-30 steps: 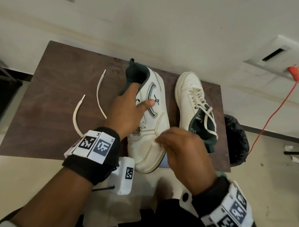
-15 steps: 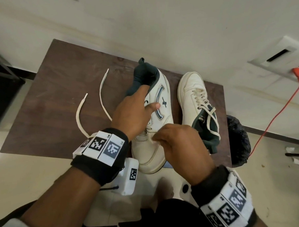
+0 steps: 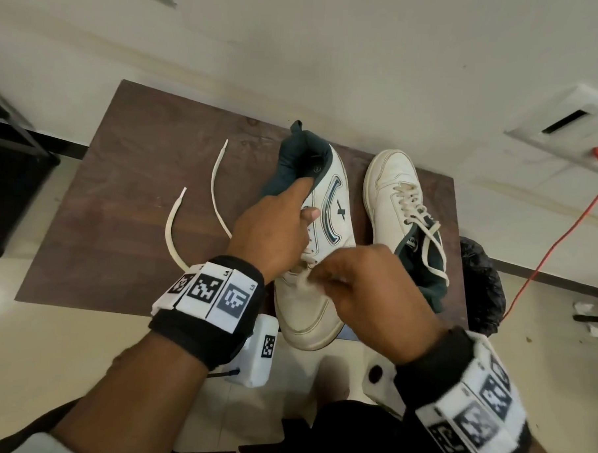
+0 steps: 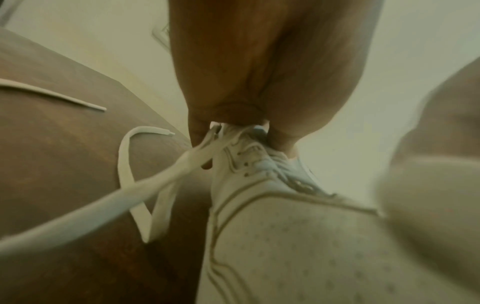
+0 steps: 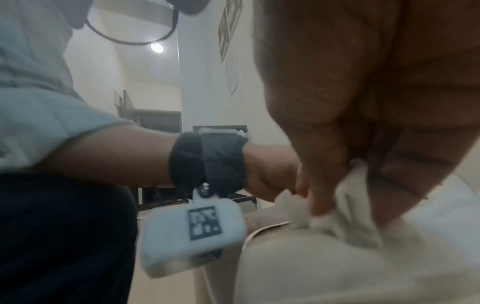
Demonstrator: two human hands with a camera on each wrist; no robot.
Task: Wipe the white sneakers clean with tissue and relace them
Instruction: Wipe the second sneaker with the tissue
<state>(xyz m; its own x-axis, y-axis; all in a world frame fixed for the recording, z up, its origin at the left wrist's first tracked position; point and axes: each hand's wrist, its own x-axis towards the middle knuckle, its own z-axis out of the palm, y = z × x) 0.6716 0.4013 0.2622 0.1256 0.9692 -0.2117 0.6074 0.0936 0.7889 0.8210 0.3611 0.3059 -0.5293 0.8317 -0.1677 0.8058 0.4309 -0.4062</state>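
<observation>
An unlaced white sneaker [image 3: 309, 315] with a dark tongue [image 3: 299, 158] lies on the brown table [image 3: 138, 185], toe toward me. My left hand [image 3: 307, 201] grips its upper at the eyelets, index finger along the tongue. My right hand [image 3: 318, 271] pinches the white shoelace [image 3: 303, 283] at the lowest eyelets. The lace's loose ends [image 3: 172, 227] trail left across the table. In the left wrist view the lace [image 4: 145, 185] runs from the sneaker [image 4: 285, 236]. The right wrist view shows my fingers [image 5: 324, 164] closed on the lace [image 5: 298, 211]. A second, laced sneaker [image 3: 391, 192] sits to the right.
A black bag [image 3: 481, 289] stands off the table's right edge. An orange cable [image 3: 560, 241] hangs from a wall socket panel [image 3: 566, 125]. Crumpled tissue [image 3: 593, 330] lies on the floor at right. A dark frame [image 3: 5, 179] stands at left.
My right fingertips have closed in on the lace at the lowest eyelets, beside my left hand. My left thumb has bent in against the eyelet flap.
</observation>
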